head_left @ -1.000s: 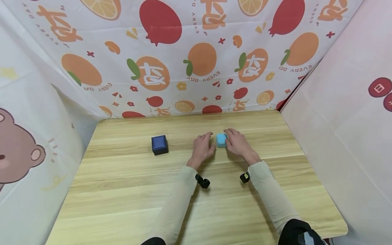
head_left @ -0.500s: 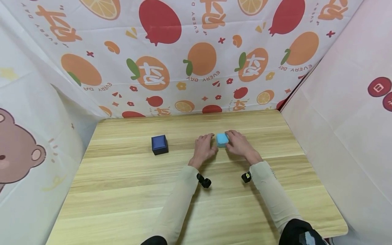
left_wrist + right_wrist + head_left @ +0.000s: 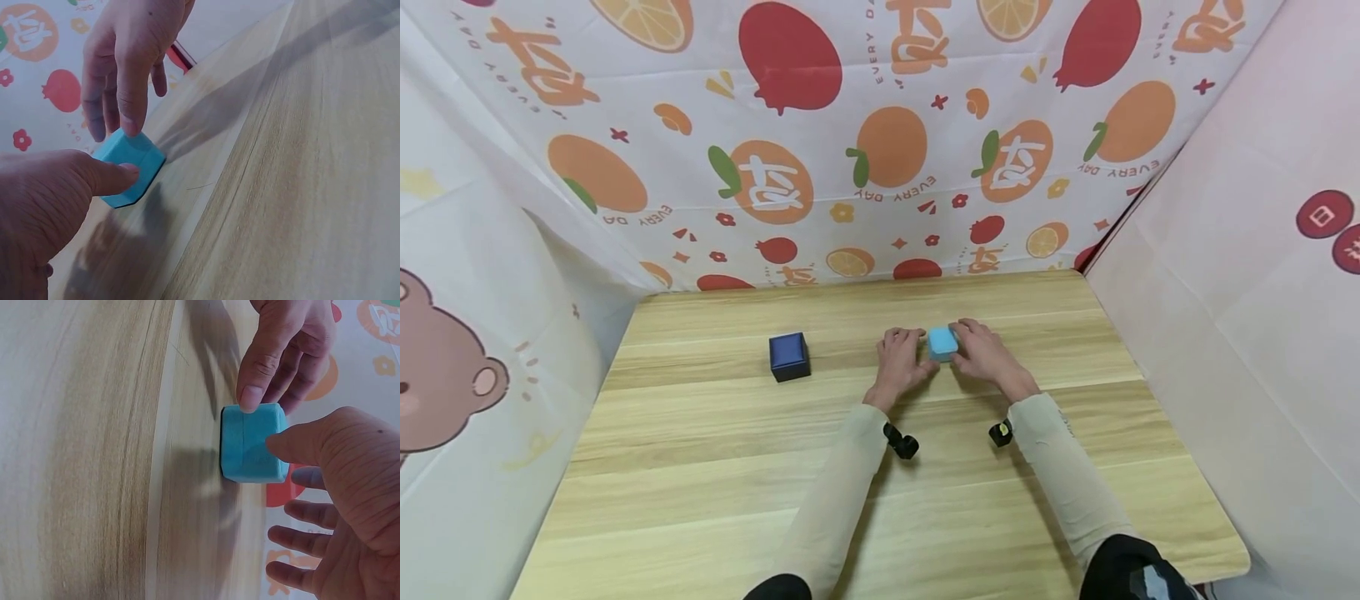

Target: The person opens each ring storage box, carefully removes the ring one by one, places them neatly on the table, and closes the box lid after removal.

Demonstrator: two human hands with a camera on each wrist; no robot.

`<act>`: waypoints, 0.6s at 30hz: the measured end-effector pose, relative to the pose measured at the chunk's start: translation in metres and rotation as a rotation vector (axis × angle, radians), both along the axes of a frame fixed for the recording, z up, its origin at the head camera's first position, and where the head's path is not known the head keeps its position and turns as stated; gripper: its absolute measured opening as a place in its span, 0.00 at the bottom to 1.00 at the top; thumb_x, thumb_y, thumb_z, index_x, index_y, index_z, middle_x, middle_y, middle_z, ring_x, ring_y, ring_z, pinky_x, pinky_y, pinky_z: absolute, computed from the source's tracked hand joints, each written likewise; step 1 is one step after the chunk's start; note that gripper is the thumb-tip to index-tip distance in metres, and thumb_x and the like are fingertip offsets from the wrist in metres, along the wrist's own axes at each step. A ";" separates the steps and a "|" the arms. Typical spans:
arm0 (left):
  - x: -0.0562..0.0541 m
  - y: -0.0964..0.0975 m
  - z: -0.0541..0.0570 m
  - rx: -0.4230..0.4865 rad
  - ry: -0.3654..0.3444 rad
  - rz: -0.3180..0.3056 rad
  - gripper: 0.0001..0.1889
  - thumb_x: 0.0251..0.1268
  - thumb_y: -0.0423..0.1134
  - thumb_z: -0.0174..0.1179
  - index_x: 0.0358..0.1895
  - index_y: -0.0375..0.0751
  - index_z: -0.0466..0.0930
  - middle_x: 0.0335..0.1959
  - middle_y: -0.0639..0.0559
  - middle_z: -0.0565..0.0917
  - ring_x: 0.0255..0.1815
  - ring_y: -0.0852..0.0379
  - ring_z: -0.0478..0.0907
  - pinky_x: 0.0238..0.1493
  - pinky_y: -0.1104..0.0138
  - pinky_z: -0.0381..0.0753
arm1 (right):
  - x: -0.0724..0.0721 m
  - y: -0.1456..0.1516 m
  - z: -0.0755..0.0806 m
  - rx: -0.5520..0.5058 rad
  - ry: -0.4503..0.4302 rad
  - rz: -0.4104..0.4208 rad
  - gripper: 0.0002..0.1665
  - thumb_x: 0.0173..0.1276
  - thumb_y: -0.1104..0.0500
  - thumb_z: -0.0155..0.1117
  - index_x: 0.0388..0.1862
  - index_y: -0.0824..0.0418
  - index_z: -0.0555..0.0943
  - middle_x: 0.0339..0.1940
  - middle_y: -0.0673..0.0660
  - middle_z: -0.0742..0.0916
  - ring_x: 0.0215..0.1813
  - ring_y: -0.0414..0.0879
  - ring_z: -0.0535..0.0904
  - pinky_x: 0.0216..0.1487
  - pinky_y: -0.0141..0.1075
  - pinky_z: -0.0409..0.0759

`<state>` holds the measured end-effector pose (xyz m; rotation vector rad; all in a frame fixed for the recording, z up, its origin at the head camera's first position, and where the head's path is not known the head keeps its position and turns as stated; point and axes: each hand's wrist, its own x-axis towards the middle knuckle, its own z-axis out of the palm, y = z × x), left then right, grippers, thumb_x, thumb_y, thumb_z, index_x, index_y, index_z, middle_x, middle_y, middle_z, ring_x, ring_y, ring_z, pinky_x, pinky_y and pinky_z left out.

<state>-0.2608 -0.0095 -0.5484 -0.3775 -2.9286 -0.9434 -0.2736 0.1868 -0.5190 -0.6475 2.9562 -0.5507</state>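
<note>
A small light-blue box (image 3: 942,343), with a seam along its side in the right wrist view, sits on the wooden table between both hands. From its left, my left hand (image 3: 898,367) holds it, with the thumb against the near side; the fingertips behind it are partly hidden. On the opposite side my right hand (image 3: 990,358) pinches it, thumb (image 3: 294,444) on the near face and index finger by the far corner. The other right fingers spread beyond the box. In the left wrist view, the box (image 3: 134,159) shows both thumbs on it.
A dark blue box (image 3: 789,357) stands to the left on the wooden table (image 3: 700,467). Behind the table hangs a fruit-printed cloth (image 3: 850,167). Pale cloths line the left and right sides. A small black device (image 3: 902,442) is strapped at the left wrist.
My left hand has moved a little to the right, up to the light-blue box, and its thumb now touches it. My right hand stays at the box with a slight finger shift.
</note>
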 end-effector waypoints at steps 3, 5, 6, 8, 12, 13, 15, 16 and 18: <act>-0.001 0.001 -0.001 0.001 0.001 -0.001 0.33 0.62 0.49 0.71 0.68 0.40 0.74 0.69 0.40 0.78 0.75 0.37 0.62 0.72 0.43 0.60 | -0.001 0.000 0.000 -0.003 0.006 0.007 0.37 0.69 0.56 0.67 0.74 0.64 0.68 0.75 0.70 0.71 0.71 0.68 0.72 0.68 0.65 0.72; -0.003 0.001 -0.002 0.004 0.003 0.000 0.33 0.62 0.49 0.72 0.68 0.41 0.73 0.69 0.41 0.78 0.74 0.37 0.62 0.72 0.43 0.60 | -0.002 0.001 0.000 -0.006 0.015 0.015 0.37 0.69 0.57 0.67 0.74 0.64 0.68 0.74 0.70 0.72 0.71 0.69 0.72 0.67 0.65 0.72; -0.003 0.001 -0.002 0.009 0.002 0.000 0.33 0.62 0.49 0.72 0.68 0.41 0.73 0.69 0.41 0.78 0.74 0.37 0.62 0.72 0.44 0.60 | -0.002 0.001 0.000 -0.010 0.017 0.019 0.37 0.69 0.57 0.67 0.74 0.65 0.68 0.74 0.70 0.73 0.70 0.69 0.73 0.67 0.65 0.73; -0.004 0.002 -0.004 0.021 0.000 0.002 0.34 0.62 0.49 0.72 0.68 0.41 0.73 0.69 0.42 0.78 0.74 0.38 0.63 0.71 0.44 0.60 | -0.002 0.001 0.000 -0.012 0.017 0.026 0.36 0.69 0.57 0.67 0.73 0.65 0.69 0.74 0.69 0.73 0.70 0.68 0.73 0.66 0.65 0.73; -0.006 0.003 -0.007 0.045 -0.015 0.004 0.35 0.62 0.48 0.72 0.70 0.42 0.70 0.69 0.44 0.79 0.74 0.39 0.63 0.72 0.45 0.59 | -0.003 0.001 0.000 -0.013 0.012 0.031 0.37 0.69 0.57 0.67 0.74 0.65 0.69 0.74 0.68 0.74 0.70 0.68 0.73 0.66 0.64 0.74; -0.007 0.003 -0.008 0.051 -0.018 0.005 0.36 0.62 0.48 0.72 0.71 0.43 0.70 0.69 0.44 0.79 0.74 0.39 0.63 0.72 0.46 0.58 | -0.003 0.001 0.000 -0.013 0.015 0.033 0.37 0.69 0.56 0.67 0.74 0.64 0.68 0.74 0.67 0.74 0.70 0.68 0.73 0.67 0.63 0.74; -0.008 0.004 -0.010 0.066 -0.025 0.005 0.36 0.62 0.48 0.72 0.71 0.43 0.69 0.69 0.45 0.79 0.74 0.40 0.63 0.73 0.46 0.58 | -0.003 0.000 0.000 -0.013 0.020 0.040 0.37 0.70 0.56 0.67 0.74 0.64 0.68 0.74 0.67 0.74 0.70 0.67 0.73 0.67 0.62 0.74; -0.008 0.004 -0.011 0.074 -0.027 0.006 0.36 0.62 0.48 0.72 0.71 0.43 0.69 0.69 0.45 0.80 0.74 0.40 0.63 0.73 0.47 0.57 | -0.004 0.000 -0.001 -0.015 0.025 0.046 0.36 0.70 0.56 0.67 0.74 0.64 0.68 0.74 0.66 0.74 0.70 0.66 0.74 0.68 0.61 0.74; -0.008 0.004 -0.012 0.095 -0.032 0.008 0.35 0.62 0.47 0.72 0.71 0.43 0.69 0.68 0.45 0.80 0.74 0.41 0.63 0.73 0.47 0.57 | -0.004 -0.001 -0.001 -0.024 0.028 0.058 0.36 0.69 0.57 0.67 0.74 0.64 0.69 0.73 0.66 0.75 0.69 0.65 0.74 0.68 0.60 0.75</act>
